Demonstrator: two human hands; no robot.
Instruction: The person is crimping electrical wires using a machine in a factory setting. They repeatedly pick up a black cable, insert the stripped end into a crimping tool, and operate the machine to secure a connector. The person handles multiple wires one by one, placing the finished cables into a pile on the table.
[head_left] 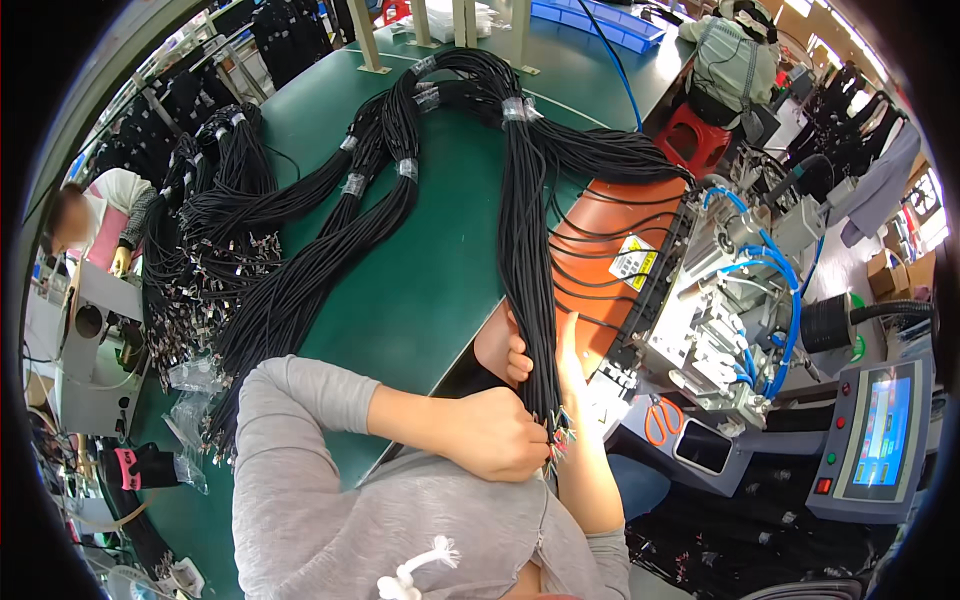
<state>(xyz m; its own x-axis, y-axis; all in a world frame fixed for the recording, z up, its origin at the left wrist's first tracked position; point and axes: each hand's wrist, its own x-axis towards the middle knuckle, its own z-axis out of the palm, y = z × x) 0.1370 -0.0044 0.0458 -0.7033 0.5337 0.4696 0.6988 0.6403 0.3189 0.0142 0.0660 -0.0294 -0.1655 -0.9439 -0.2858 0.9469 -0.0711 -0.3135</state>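
A thick bundle of black cables (522, 220) runs down the green table toward me, bound with clear tape at its upper bend. Its lower end has stripped, coloured wire ends (558, 440). My right hand (570, 380) is wrapped round the bundle from behind, its fingertips showing on the left and its thumb on the right. My left hand (498, 435) is closed at the wire ends, its fingers curled against them. Exactly what its fingertips pinch is hidden.
More taped cable bundles (385, 200) lie across the green table (440, 250). On the right stand a machine with blue air tubes (720, 330), orange scissors (663, 420) and a control screen (884, 430). A co-worker (110, 215) sits at far left; a red stool (692, 140) stands behind.
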